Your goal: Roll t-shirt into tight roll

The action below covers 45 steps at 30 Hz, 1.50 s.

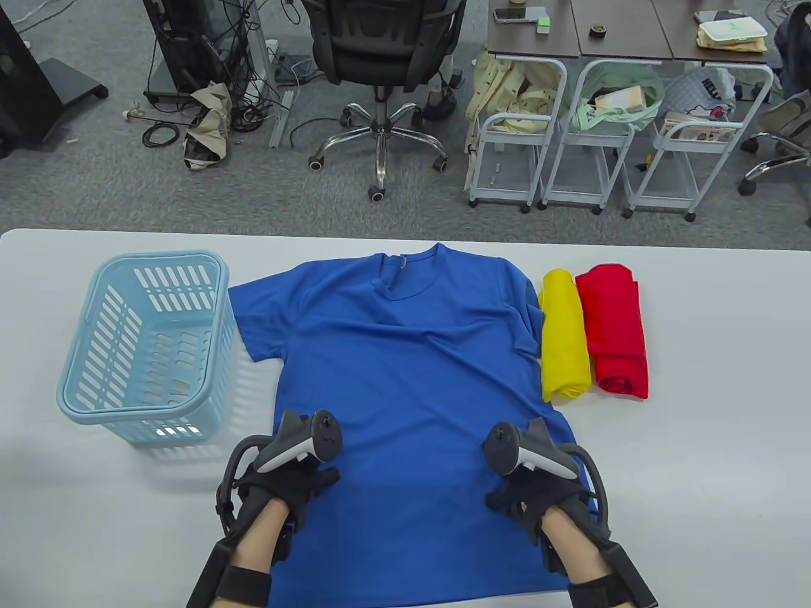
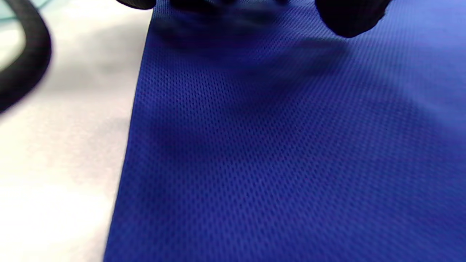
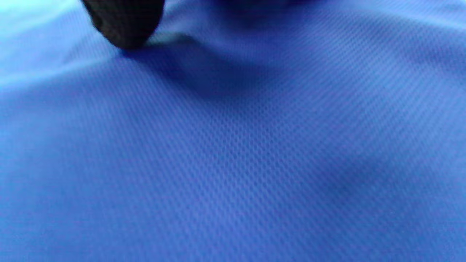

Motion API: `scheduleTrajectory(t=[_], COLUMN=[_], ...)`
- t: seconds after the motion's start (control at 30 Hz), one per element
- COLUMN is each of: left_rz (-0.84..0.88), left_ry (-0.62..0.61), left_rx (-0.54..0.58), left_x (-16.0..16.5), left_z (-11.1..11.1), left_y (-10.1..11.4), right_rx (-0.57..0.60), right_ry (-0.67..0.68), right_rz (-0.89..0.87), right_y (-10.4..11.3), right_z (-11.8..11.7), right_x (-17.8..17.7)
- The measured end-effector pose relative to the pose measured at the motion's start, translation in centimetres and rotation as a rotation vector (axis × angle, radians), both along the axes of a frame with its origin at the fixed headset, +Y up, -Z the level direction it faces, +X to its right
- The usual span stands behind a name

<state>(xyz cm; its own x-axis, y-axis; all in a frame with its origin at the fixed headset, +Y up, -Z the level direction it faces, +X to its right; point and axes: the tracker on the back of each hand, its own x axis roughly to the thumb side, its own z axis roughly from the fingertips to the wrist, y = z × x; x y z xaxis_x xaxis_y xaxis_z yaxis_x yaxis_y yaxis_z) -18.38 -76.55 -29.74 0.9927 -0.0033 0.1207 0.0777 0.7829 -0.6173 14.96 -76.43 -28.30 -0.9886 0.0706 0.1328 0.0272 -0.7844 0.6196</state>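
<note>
A blue t-shirt (image 1: pixel 405 354) lies spread flat, front up, in the middle of the white table (image 1: pixel 697 443), collar at the far side. My left hand (image 1: pixel 298 484) rests on its lower left part, near the side edge. My right hand (image 1: pixel 535 491) rests on the lower right part. Trackers hide most of the fingers in the table view. In the left wrist view dark fingertips (image 2: pixel 349 18) touch the blue fabric (image 2: pixel 273 145) beside its edge. In the right wrist view one fingertip (image 3: pixel 123 25) presses into the cloth (image 3: pixel 233 145) and makes a small wrinkle. Neither hand grips the fabric.
A light blue plastic basket (image 1: pixel 158 258) stands left of the shirt. A yellow roll (image 1: pixel 564 335) and a red roll (image 1: pixel 614 329) of cloth lie side by side just right of the shirt's sleeve. Beyond the table are an office chair and carts.
</note>
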Motion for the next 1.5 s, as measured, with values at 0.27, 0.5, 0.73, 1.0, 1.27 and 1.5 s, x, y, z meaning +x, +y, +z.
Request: scheduleTrajectory(t=[0.27,0.5,0.73,1.0,1.27,1.5], left_rz=[-0.034,-0.04,0.042,0.143,0.008,-0.143], left_ry=[0.015,0.012,0.046,0.159,0.262,0.229], left_rx=[-0.002,0.033,0.137,0.263,0.167,0.163], left_x=[-0.2,-0.5,-1.6,-3.6,-4.0,-2.0], left_z=[-0.2,-0.3,-0.1,-1.0,-5.7,-9.8], left_y=[-0.4,0.0,1.7,4.7,3.2,2.6], right_rx=[0.014,0.038,0.031,0.02,0.003,0.083], right_ry=[0.018,0.016,-0.005,-0.036,-0.165,0.028], right_rz=[0.025,0.039,0.053,0.056,0.062,0.006], right_y=[0.3,0.4,0.0,-0.1,-0.4,1.5], right_z=[0.1,0.3,0.1,-0.2,-1.2,-0.3], right_x=[-0.2,-0.3,0.1,0.8,3.0,-2.4])
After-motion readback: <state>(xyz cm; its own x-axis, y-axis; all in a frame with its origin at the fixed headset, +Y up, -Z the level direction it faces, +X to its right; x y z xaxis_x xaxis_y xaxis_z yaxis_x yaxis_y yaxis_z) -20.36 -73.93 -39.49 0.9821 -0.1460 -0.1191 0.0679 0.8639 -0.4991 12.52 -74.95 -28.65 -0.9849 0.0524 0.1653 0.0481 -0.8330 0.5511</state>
